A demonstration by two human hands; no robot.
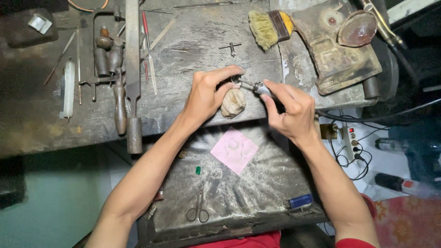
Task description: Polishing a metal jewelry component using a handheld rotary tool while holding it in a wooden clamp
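A small ring [235, 81] is pinched in the left hand [209, 94] over the wooden bench peg [233, 103], while a rotary handpiece [260, 88] is gripped by the right hand [290, 110]; grinding seems underway, and steady, light tip pressure is called for

Single head cam looked steeply down, close over the table [193, 41], far edge at top.

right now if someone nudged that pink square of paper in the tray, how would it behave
The pink paper looks thin and flat, so it is probably floppy and very light. It lies loose on the dusty tray, so it would likely slide or lift easily. Something faint rests on it and might scatter.
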